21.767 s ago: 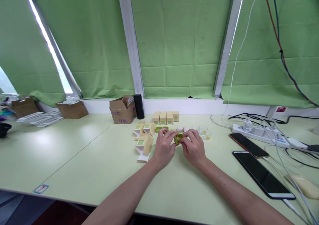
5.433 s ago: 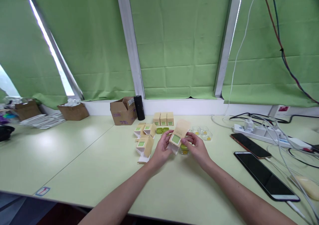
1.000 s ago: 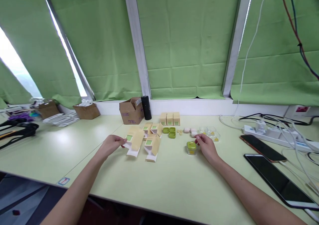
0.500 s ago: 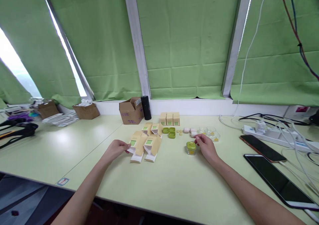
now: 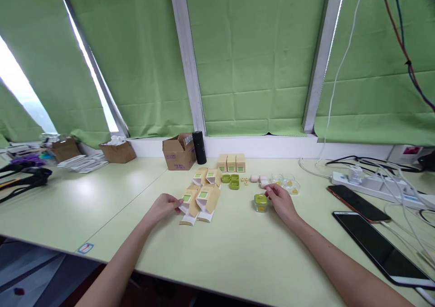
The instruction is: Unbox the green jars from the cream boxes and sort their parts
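My left hand (image 5: 163,206) grips the left edge of an opened tan carton with a green label (image 5: 189,203) that lies on the pale green table (image 5: 217,248), pressed against another opened carton (image 5: 207,200). My right hand (image 5: 281,200) rests on the table, its fingertips touching a small green-lidded clear case (image 5: 261,202). Two more opened cartons (image 5: 205,176) lie just behind. Three closed tan boxes (image 5: 231,162) stand in a row near the window sill.
Green lids (image 5: 230,180), small pinkish pieces (image 5: 258,178) and clear cases (image 5: 286,182) lie behind my hands. A brown cardboard box (image 5: 177,151) and black cylinder (image 5: 199,147) stand at the back. Two phones (image 5: 377,234), a power strip (image 5: 370,183) and cables fill the right side.
My left hand has slid the opened carton to the right until it sits against the other opened carton. My right hand has stayed by the green-lidded case.
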